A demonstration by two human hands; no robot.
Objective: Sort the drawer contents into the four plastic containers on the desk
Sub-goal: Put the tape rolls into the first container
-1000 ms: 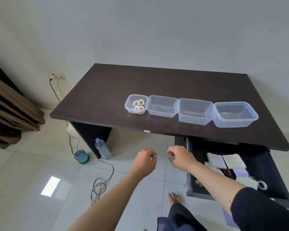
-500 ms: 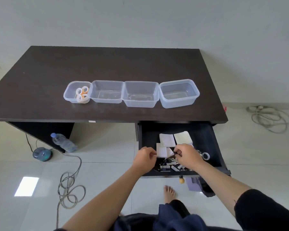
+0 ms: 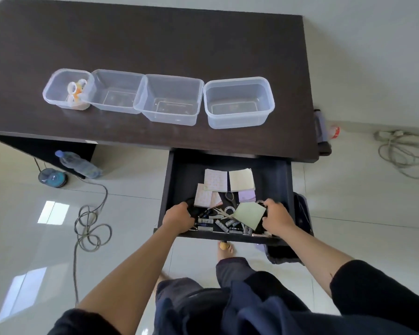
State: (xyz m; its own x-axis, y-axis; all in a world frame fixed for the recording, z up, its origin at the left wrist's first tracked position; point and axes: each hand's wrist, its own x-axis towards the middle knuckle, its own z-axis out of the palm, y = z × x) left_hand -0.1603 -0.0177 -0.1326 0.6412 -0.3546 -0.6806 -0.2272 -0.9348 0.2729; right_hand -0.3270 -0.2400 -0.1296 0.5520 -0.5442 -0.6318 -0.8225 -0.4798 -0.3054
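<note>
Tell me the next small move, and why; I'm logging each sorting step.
Probably lift out what the hands are closing on. Both the left hand and the right hand are down in the open drawer, the left around something dark, and three containers are empty; only the leftmost container holds tape rolls.

A dark desk (image 3: 155,39) is set on glossy pale floor tiles (image 3: 22,238). Left of the desk, window light (image 3: 53,212) is reflected.

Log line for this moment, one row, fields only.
phase: picking | left hand: in drawer, on dark item | right hand: in drawer | tape rolls: leftmost container
</note>
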